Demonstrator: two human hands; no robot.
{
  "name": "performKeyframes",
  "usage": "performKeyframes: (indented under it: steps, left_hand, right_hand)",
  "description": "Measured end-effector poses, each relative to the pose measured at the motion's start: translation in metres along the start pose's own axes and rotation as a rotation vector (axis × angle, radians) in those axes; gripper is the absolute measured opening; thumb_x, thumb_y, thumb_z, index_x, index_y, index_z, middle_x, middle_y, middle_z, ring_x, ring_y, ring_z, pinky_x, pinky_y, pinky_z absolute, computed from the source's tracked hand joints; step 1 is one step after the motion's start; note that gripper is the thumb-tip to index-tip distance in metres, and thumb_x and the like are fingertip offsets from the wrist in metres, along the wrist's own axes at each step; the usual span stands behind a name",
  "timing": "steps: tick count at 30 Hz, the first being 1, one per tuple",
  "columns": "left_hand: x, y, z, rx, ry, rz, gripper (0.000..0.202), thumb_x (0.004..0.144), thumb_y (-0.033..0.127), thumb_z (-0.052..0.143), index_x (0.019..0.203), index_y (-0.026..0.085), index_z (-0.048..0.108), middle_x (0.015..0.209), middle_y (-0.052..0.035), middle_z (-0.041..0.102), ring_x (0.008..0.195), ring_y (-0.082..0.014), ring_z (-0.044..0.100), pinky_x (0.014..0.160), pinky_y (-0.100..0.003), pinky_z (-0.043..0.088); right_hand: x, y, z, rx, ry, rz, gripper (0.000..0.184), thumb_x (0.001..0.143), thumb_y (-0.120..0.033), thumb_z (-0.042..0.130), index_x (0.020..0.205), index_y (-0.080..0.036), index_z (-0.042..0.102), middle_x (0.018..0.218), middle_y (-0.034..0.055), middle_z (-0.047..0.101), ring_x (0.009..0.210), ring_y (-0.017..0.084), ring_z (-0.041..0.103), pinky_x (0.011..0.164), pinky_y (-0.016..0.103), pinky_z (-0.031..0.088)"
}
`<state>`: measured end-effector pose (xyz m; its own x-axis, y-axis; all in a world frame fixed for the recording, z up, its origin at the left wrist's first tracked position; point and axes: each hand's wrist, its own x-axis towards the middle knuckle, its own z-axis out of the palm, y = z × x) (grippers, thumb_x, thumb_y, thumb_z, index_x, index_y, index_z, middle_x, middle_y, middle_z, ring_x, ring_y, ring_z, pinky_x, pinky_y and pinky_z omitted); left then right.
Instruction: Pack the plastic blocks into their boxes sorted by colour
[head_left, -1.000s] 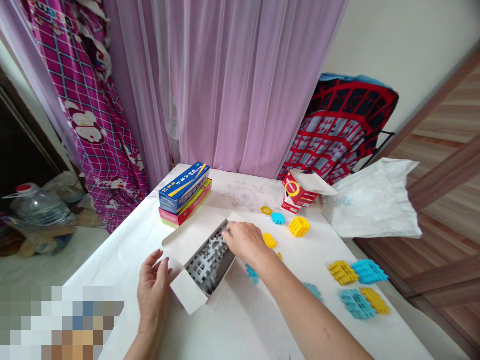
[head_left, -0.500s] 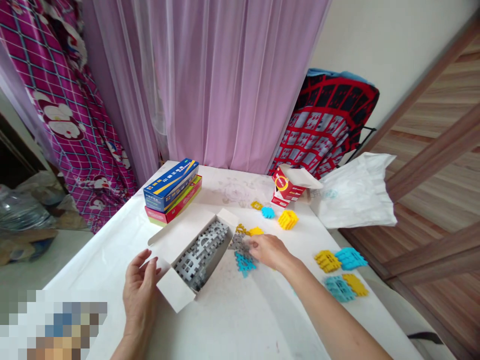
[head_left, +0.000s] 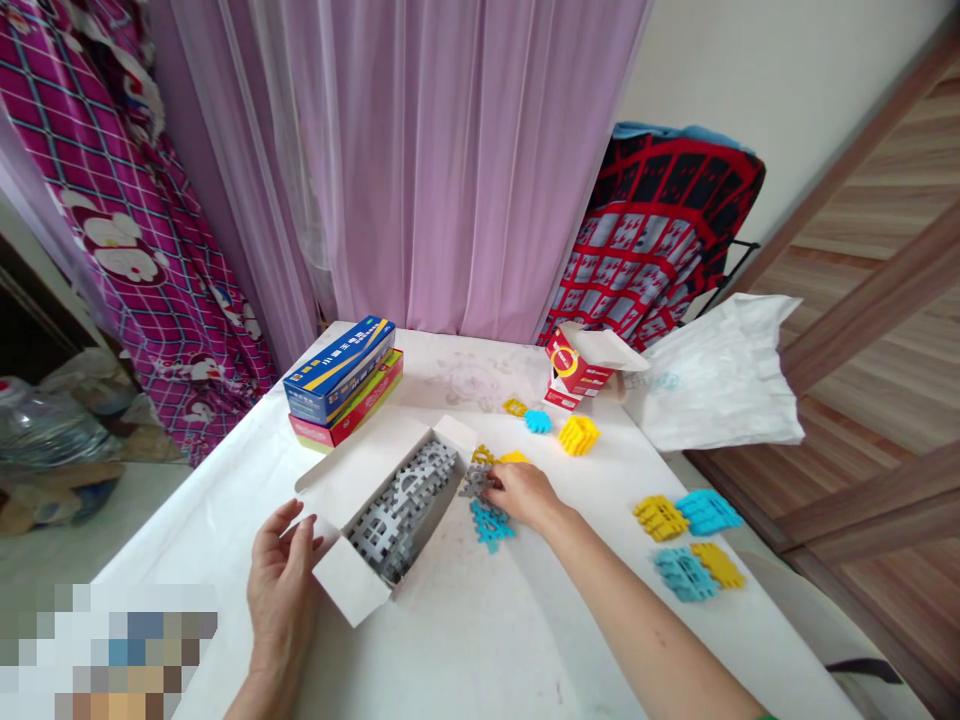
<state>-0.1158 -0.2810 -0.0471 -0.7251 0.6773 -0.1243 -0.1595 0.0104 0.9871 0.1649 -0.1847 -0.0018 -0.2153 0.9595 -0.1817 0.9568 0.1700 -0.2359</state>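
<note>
A long white cardboard box (head_left: 431, 555) lies open on the table, filled with grey interlocking building pieces (head_left: 405, 495). Beside its near left corner is my left hand (head_left: 285, 560), fingers apart and holding nothing, fingertips by a flap. To the right of the box, my right hand (head_left: 525, 495) pinches a grey building piece (head_left: 474, 481). Just below that piece lie blue building pieces (head_left: 491, 523). Yellow pieces (head_left: 513, 457) sit just beyond my right fingers, partly hidden.
Blue box (head_left: 341, 370) rests on a red-green box (head_left: 360, 405) at the back left. Further right are a yellow block (head_left: 579, 436), an open red box (head_left: 577, 370) and a white bag (head_left: 720, 375). Blue and yellow stacks (head_left: 684, 574) lie near the table's right edge.
My right hand has shifted slightly left with the grey piece, which now shows more sharply. The left hand stays in place beside the box.
</note>
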Motion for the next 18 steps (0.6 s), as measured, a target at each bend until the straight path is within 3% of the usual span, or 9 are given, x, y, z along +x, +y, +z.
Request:
performKeyframes:
  steps: [5,9,13,18]
  left_hand:
    - [-0.001,-0.003,-0.001,-0.005,-0.003,-0.003,0.058,0.061,0.052,0.072,0.110,0.024,0.060,0.107,-0.0012,0.062,0.074,-0.0107,0.058,0.071,-0.028,0.054]
    - [-0.001,-0.005,-0.001,-0.006,-0.018,-0.023,0.058,0.063,0.051,0.072,0.112,0.024,0.059,0.096,-0.0002,0.063,0.070,-0.0111,0.058,0.071,-0.030,0.054]
    - [0.000,-0.006,-0.001,-0.010,-0.020,-0.030,0.057,0.063,0.051,0.071,0.111,0.023,0.060,0.092,-0.0004,0.063,0.070,-0.0119,0.058,0.070,-0.030,0.053]
    - [0.002,-0.006,-0.001,-0.027,-0.011,-0.001,0.052,0.063,0.050,0.071,0.107,0.025,0.060,0.116,-0.0024,0.061,0.081,-0.0120,0.058,0.072,-0.027,0.053]
  right_hand:
    - [-0.008,0.032,-0.011,0.180,0.048,0.017,0.021,0.083,-0.025,0.056,0.096,-0.019,0.071,0.090,0.0038,0.075,0.083,0.017,0.069,0.070,0.024,0.047]
    - [-0.019,0.042,-0.034,0.659,0.183,0.032,0.027,0.077,-0.036,0.063,0.095,-0.016,0.067,0.075,0.0025,0.070,0.068,0.016,0.064,0.063,0.026,0.048]
    - [-0.023,0.002,-0.048,0.883,0.080,-0.122,0.027,0.070,-0.039,0.069,0.086,-0.017,0.065,0.071,-0.0004,0.066,0.064,0.013,0.058,0.060,0.024,0.045]
    - [-0.016,-0.074,-0.041,0.719,-0.093,-0.302,0.013,0.076,-0.025,0.062,0.084,-0.018,0.070,0.069,-0.0027,0.065,0.064,0.011,0.057,0.059,0.022,0.041]
